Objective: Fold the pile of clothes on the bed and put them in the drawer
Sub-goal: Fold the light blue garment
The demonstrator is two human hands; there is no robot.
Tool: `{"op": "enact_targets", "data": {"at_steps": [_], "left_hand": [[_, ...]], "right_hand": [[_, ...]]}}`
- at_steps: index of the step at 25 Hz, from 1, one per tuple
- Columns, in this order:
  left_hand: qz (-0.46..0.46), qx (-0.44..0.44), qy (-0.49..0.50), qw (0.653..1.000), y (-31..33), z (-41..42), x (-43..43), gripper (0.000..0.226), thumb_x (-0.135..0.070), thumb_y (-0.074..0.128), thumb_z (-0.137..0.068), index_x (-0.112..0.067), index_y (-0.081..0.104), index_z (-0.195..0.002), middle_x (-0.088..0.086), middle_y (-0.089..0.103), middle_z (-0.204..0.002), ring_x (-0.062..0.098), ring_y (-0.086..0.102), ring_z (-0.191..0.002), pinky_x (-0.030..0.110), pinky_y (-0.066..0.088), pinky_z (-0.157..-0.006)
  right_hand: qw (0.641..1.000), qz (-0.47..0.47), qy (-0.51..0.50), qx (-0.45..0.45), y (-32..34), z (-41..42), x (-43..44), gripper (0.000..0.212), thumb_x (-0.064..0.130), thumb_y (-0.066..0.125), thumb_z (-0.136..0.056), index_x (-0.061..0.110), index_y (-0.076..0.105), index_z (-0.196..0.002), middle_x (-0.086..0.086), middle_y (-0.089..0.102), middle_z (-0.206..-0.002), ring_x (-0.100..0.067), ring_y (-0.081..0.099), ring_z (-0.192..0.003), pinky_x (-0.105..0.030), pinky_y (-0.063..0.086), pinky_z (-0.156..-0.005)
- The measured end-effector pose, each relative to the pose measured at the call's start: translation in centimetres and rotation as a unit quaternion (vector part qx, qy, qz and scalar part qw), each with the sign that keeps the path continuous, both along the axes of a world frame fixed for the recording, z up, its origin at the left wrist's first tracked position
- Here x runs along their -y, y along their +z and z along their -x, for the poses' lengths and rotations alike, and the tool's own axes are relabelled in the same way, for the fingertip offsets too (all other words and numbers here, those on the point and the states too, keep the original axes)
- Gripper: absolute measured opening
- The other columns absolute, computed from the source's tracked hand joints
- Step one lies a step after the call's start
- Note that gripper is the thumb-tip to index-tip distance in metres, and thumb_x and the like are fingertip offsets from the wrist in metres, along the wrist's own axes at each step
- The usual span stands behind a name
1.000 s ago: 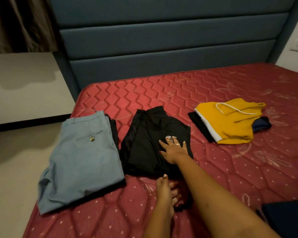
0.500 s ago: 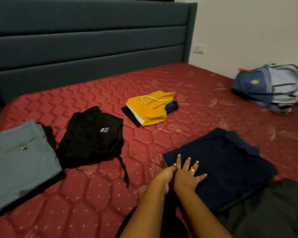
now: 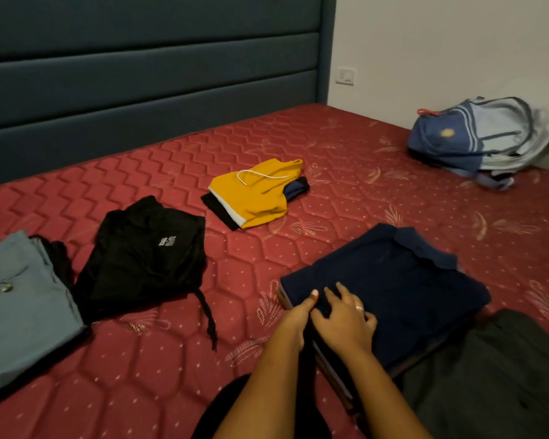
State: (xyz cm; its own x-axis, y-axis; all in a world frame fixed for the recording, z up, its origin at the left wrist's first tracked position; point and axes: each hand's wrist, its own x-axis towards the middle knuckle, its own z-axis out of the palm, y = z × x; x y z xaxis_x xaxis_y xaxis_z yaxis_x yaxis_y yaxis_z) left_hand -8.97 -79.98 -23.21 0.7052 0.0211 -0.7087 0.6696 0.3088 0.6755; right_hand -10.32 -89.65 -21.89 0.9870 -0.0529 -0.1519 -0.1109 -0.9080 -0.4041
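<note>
Head camera looks down on the navy blue stack of folded clothes (image 3: 393, 286), collar at its far end, which lies on the red quilted mattress (image 3: 330, 147) just in front of the person. The left hand (image 3: 295, 318) clasps the stack's near left edge, thumb on top and fingers hidden down the side. The right hand (image 3: 346, 321) lies flat on top with fingers spread, holding nothing. The main risk is a lift from one corner: pale lower layers show at the near edge, and soft fabric would likely sag, slide and unfold unless both hands get underneath. A crumpled dark grey garment (image 3: 488, 375) lies just beside the stack on the right, seemingly touching, and could drag along. The folded black garment (image 3: 146, 258), its loose drawstring trailing toward the person, sits to the left with bare mattress between. The folded light blue trousers (image 3: 19, 312) lie beyond it. The yellow folded shorts (image 3: 254, 198) and the blue backpack (image 3: 476, 137) are well apart. No drawer is in view.
</note>
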Motion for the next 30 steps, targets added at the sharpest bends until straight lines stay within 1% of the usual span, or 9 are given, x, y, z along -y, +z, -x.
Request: {"op": "enact_targets", "data": {"at_steps": [2, 4, 10, 13, 18, 22, 24, 27, 30], "left_hand": [[-0.026, -0.001, 0.044, 0.999, -1.7, -0.3, 0.5, 0.047, -0.032, 0.07, -0.086, -0.008, 0.06, -0.124, 0.011, 0.067, -0.115, 0.021, 0.066, -0.09, 0.025, 0.055, -0.061], [-0.059, 0.042, 0.091, 0.993, -2.4, -0.5, 0.7, 0.038, -0.015, 0.071, -0.085, -0.007, 0.06, -0.121, 0.011, 0.068, -0.108, 0.024, 0.067, -0.089, 0.03, 0.057, -0.067], [-0.127, 0.132, 0.158, 0.97, -0.4, -2.2, -2.5, 0.02, -0.005, 0.066, -0.086, -0.017, 0.057, -0.098, 0.011, 0.065, -0.098, 0.028, 0.062, -0.089, 0.04, 0.054, -0.08], [-0.136, 0.132, 0.185, 0.964, -0.6, -2.5, -5.6, 0.019, -0.004, 0.065, -0.088, -0.012, 0.058, -0.103, 0.012, 0.064, -0.096, 0.028, 0.06, -0.085, 0.037, 0.051, -0.075], [-0.155, 0.152, 0.247, 0.944, 0.2, -4.2, -12.0, 0.028, -0.009, 0.064, -0.091, -0.01, 0.054, -0.117, 0.009, 0.063, -0.098, 0.025, 0.059, -0.083, 0.03, 0.049, -0.066], [-0.17, 0.065, 0.226, 0.957, -0.9, -7.0, -17.0, 0.059, -0.02, 0.067, -0.089, -0.003, 0.036, -0.137, 0.012, 0.052, -0.132, 0.033, 0.054, -0.116, 0.044, 0.048, -0.095], [-0.276, 0.024, 0.225, 0.934, -0.7, -7.5, -16.2, 0.077, -0.02, 0.072, -0.085, -0.007, 0.025, -0.144, 0.012, 0.038, -0.144, 0.036, 0.041, -0.129, 0.045, 0.037, -0.107], [-0.504, 0.041, 0.197, 0.84, 1.3, -6.3, -10.2, 0.084, -0.015, 0.071, -0.082, -0.024, 0.021, -0.148, 0.008, 0.015, -0.156, 0.034, 0.02, -0.14, 0.05, 0.02, -0.112], [-0.55, 0.096, 0.027, 0.829, 2.0, -3.1, -2.1, 0.085, -0.025, 0.071, -0.08, -0.035, 0.018, -0.146, -0.002, 0.004, -0.157, 0.026, 0.009, -0.143, 0.057, 0.008, -0.112]], "right_hand": [[0.997, 0.049, -0.033, 0.044, -0.9, -0.5, 1.6, 0.055, 0.053, 0.035, -0.095, 0.043, 0.025, -0.148, 0.014, 0.009, -0.16, -0.016, 0.002, -0.148, -0.06, 0.002, -0.113], [0.995, 0.06, -0.053, 0.053, -2.3, -0.5, 1.6, 0.056, 0.056, 0.028, -0.097, 0.048, 0.009, -0.149, 0.015, 0.0, -0.16, -0.021, -0.007, -0.148, -0.065, -0.004, -0.11], [0.937, -0.084, -0.337, 0.019, -2.4, -2.1, 1.7, 0.07, 0.068, 0.025, -0.09, 0.042, 0.002, -0.151, 0.002, -0.005, -0.162, -0.036, -0.012, -0.146, -0.072, 0.0, -0.107], [0.913, -0.162, -0.373, -0.022, -2.0, -3.6, -0.3, 0.072, 0.069, 0.029, -0.09, 0.045, -0.003, -0.149, 0.01, -0.009, -0.161, -0.039, -0.017, -0.143, -0.076, 0.001, -0.101], [0.956, -0.192, -0.22, -0.034, -1.6, -9.4, -5.3, 0.087, 0.073, 0.043, -0.083, 0.044, -0.003, -0.15, 0.017, -0.004, -0.16, -0.04, -0.012, -0.144, -0.067, 0.015, -0.109], [0.975, -0.185, -0.082, -0.092, -2.4, -14.1, -7.6, 0.094, 0.075, 0.05, -0.08, 0.042, -0.001, -0.151, 0.017, -0.01, -0.159, -0.038, -0.02, -0.143, -0.062, 0.015, -0.113], [0.977, -0.166, -0.071, -0.11, -2.9, -15.1, -8.1, 0.096, 0.075, 0.05, -0.079, 0.042, -0.004, -0.151, 0.016, -0.015, -0.159, -0.039, -0.023, -0.142, -0.065, 0.01, -0.112], [0.984, -0.142, -0.016, -0.111, -3.0, -15.3, -7.3, 0.095, 0.071, 0.051, -0.082, 0.035, -0.002, -0.153, 0.008, -0.011, -0.16, -0.035, -0.016, -0.145, -0.057, -0.002, -0.114], [0.98, -0.176, 0.079, -0.048, -2.6, -14.4, -3.5, 0.083, 0.047, 0.06, -0.089, 0.022, 0.015, -0.154, -0.003, 0.017, -0.159, -0.027, 0.016, -0.147, -0.043, 0.009, -0.119]]}}
